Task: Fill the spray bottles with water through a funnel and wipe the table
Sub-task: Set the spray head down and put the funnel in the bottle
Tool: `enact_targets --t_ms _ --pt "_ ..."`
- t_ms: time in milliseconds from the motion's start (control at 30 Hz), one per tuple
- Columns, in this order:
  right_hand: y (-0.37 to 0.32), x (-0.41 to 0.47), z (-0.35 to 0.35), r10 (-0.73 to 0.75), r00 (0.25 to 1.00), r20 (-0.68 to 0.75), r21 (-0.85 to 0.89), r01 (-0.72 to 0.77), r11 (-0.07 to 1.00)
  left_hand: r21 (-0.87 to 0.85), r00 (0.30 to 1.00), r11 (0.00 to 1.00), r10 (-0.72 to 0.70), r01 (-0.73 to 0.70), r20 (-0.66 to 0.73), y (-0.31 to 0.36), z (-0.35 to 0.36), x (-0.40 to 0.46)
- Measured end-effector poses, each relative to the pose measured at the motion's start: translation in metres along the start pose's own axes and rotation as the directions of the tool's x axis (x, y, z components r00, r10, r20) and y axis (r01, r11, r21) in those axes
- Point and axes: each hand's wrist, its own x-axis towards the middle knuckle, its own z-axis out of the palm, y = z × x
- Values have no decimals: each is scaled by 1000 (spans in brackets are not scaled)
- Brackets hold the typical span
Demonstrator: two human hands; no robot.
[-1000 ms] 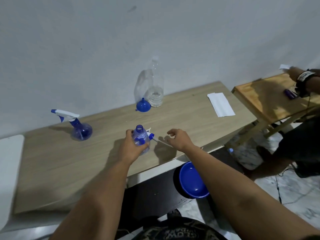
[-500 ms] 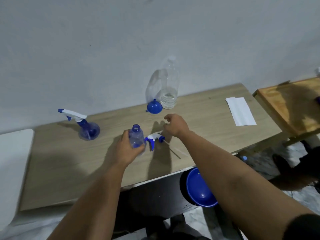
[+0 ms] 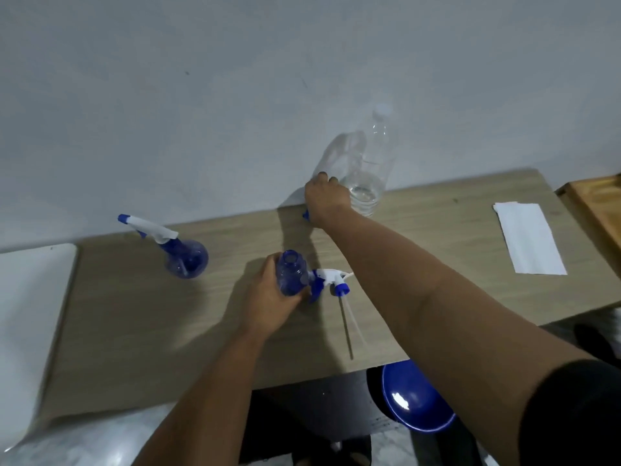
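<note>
Grey wall backs a long wooden counter (image 3: 141, 331) that carries everything. Largest on it is the clear water bottle (image 3: 369, 169) at the back edge, nearly empty. Toward the right end lies a white paper towel (image 3: 527, 238). A full spray bottle (image 3: 186, 260) stands near the back left. Mid-counter, the left hand (image 3: 268, 304) is wrapped around the open spray bottle (image 3: 291, 272); its removed spray head (image 3: 331, 280) lies just beside, the dip tube (image 3: 346, 326) pointing at the front edge.

The right hand (image 3: 326, 200) is curled down over the funnel (image 3: 306, 215), of which only a blue sliver shows.

Risks, as I judge them: the reaching forearm passes close above the spray head and could sweep it off the front edge; the hand could knock the light water bottle over.

Half a second ago the right hand was beside the spray head, and the funnel stood uncovered.
</note>
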Motion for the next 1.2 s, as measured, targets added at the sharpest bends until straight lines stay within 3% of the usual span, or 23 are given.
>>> enact_targets --t_ms 233,567,833,967,1200 --pt "-5 8 1 26 998 62 -129 -18 992 -84 1000 996 8 -9 -2 1 1 6" --pt "-17 14 10 27 993 117 -312 11 950 -50 999 998 28 -30 -43 -4 6 7" --pt "-9 -4 21 18 932 361 -216 64 974 -100 1000 995 12 -15 -28 -5 8 0" --pt "-7 -15 26 -11 946 324 -194 78 978 -110 1000 994 15 -17 -15 -2 7 -5" --pt "17 -43 29 -36 972 234 30 30 999 -176 1000 984 27 -25 4 -7 6 -25"
